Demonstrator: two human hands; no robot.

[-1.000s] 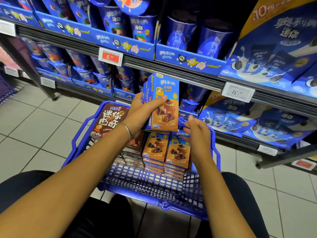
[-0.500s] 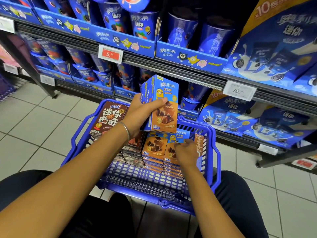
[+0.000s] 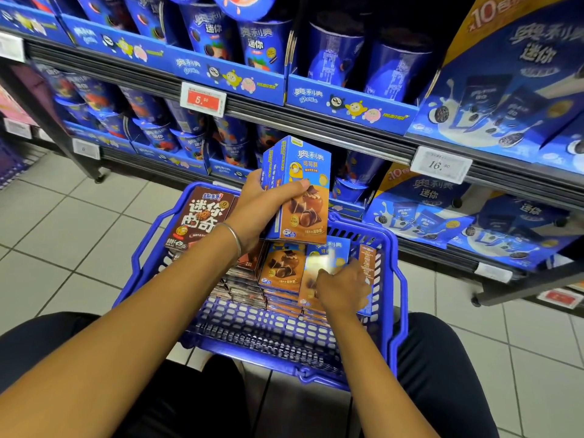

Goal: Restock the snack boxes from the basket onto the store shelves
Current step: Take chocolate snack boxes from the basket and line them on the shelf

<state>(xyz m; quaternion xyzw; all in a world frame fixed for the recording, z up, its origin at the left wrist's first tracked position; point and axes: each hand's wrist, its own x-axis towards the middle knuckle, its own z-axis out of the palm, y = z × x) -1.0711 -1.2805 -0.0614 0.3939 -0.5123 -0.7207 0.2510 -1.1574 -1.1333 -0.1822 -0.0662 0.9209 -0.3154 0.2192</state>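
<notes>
Left hand (image 3: pixel 262 203): fingers (image 3: pixel 297 184) clamped round a small bundle of blue-and-orange snack boxes (image 3: pixel 305 210), held upright with the thumb across the front face. There were at least two in the bundle; I could not read an exact count. The bundle sat over the far rim of the basket (image 3: pixel 136 256), short of the shelf (image 3: pixel 316 134) beyond my fingertips.

Change noted: one second before, my right hand was up beside the bundle, holding nothing. Half a second before, it had dropped into the basket. At this entry the right hand (image 3: pixel 343 290) lay on the right stack (image 3: pixel 328 256), just below the bundle, fingers curled over the top box. That box was smeared by motion, so I could not tell whether I gripped it or only touched it. The left hand had hardly moved.

Reading: I was probably collecting one more box for the bundle, not shelving yet.

Still in the basket: a second stack (image 3: pixel 279 267) of the same boxes just left of my right fingers, and a brown box (image 3: pixel 202 216) standing left of my left wrist. Much stock was left, so I judged the task far from done. Risk: a one-handed bundle could slip as it grew.
</notes>
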